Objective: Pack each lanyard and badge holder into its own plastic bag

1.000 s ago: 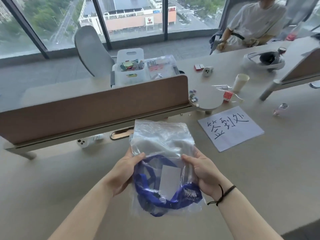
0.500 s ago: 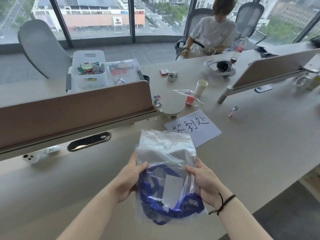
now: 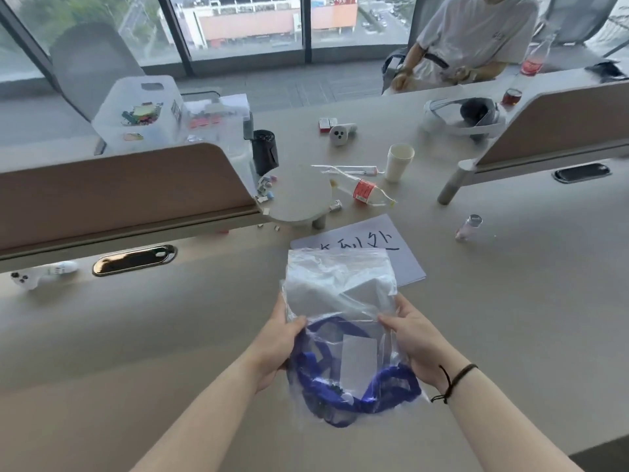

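Both hands pinched the plastic bag [image 3: 340, 301] at its two side edges, the left hand [image 3: 275, 345] with thumb across the front film and fingers hidden behind, the right hand [image 3: 413, 342] mirroring it on the opposite edge. Holding it by the sides kept the bag upright above the desk [image 3: 170, 352], so the contents sagged to the bottom. Below the level of the thumbs the blue lanyard [image 3: 367, 393] lay coiled inside, and between the two grips sat the badge holder [image 3: 357, 359], a pale rectangle showing through the film. Above the thumbs the top half of the bag stood crumpled; whether its mouth was sealed could not be told. My reading is that this lanyard and holder were already packed, and the two-sided hold suited settling the load or closing the opening next.

Beyond the bag's top edge lay a sheet of paper with handwriting [image 3: 391, 247], partly covered by the film. Farther off stood a paper cup [image 3: 399, 161] and a toppled bottle [image 3: 364, 192], and a seated person [image 3: 469, 35] at the far end.

Compared with half a second before, the pinch points and the contents looked unchanged. The view had swung, so the bag overlapped the paper more, and the bag's upper half looked a little flatter.
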